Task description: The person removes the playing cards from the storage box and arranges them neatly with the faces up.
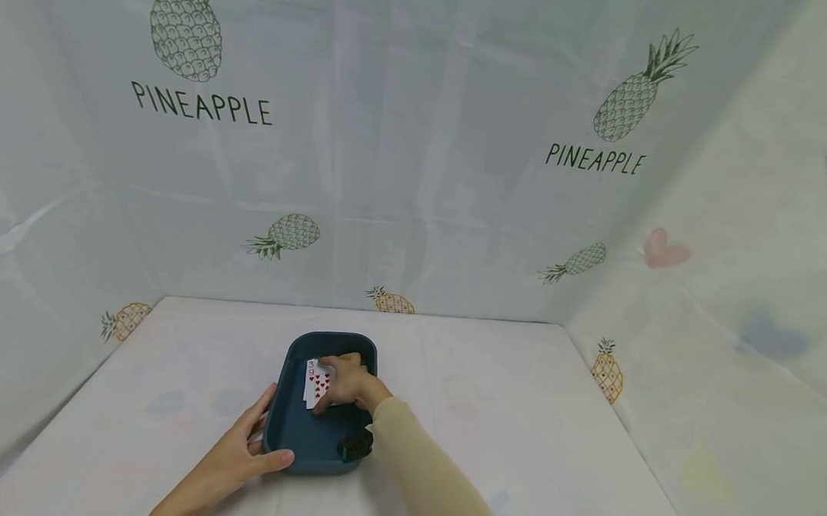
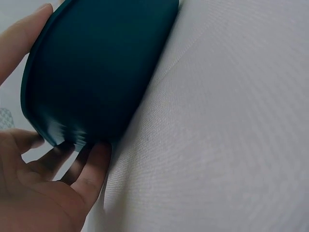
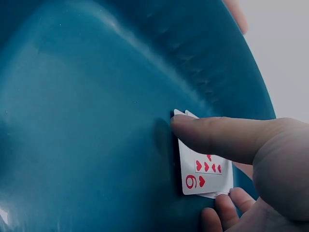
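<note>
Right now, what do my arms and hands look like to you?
A plain, pale cream sleeve covers your right forearm, ending near the wrist. Your right hand and left hand wear no gloves, and no rings show on the fingers. No sleeve shows on the visible part of your left forearm.

Downward head view, wrist close-ups, shared tray (image 1: 303, 436)

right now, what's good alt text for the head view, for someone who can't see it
A person's right hand grips playing cards with red hearts inside a dark blue tray, while the left hand holds the tray's near left side. The tray stands on a white-covered table before a pineapple-printed sheet.
</note>
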Demonstrator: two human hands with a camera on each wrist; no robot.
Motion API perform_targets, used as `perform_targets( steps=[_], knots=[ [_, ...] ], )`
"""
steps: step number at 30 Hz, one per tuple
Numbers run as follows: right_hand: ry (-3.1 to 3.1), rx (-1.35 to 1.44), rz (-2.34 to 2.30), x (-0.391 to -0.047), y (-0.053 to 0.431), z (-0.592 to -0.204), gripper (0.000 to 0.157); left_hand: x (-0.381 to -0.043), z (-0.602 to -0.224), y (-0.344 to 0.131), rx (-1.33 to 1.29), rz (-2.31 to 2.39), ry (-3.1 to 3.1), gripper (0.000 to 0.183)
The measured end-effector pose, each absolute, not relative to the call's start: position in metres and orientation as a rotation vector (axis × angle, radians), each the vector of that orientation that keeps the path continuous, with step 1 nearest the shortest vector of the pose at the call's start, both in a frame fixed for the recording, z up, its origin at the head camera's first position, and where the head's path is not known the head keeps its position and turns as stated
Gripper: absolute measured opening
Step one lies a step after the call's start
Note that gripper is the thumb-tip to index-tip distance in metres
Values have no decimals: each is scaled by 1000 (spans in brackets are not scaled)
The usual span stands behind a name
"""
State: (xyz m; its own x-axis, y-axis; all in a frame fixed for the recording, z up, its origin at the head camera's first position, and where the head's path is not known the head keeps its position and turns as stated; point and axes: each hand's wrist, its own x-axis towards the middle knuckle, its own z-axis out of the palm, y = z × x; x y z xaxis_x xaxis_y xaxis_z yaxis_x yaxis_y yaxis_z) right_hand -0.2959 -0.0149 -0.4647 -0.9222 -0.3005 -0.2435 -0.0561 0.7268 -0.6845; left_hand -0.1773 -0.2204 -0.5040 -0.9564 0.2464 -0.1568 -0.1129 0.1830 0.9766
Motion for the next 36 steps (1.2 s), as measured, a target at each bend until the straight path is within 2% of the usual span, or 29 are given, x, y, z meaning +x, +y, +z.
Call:
perform_targets(
  steps=[14, 36],
  knots=[
    [2661, -293, -911, -297, -20, -466, 92, -179, -505, -221, 139, 1835, 2208, 111],
    [2685, -305, -864, -300, -19, -466, 81, -177, -506, -220, 114, 1820, 2227, 109]
  ],
)
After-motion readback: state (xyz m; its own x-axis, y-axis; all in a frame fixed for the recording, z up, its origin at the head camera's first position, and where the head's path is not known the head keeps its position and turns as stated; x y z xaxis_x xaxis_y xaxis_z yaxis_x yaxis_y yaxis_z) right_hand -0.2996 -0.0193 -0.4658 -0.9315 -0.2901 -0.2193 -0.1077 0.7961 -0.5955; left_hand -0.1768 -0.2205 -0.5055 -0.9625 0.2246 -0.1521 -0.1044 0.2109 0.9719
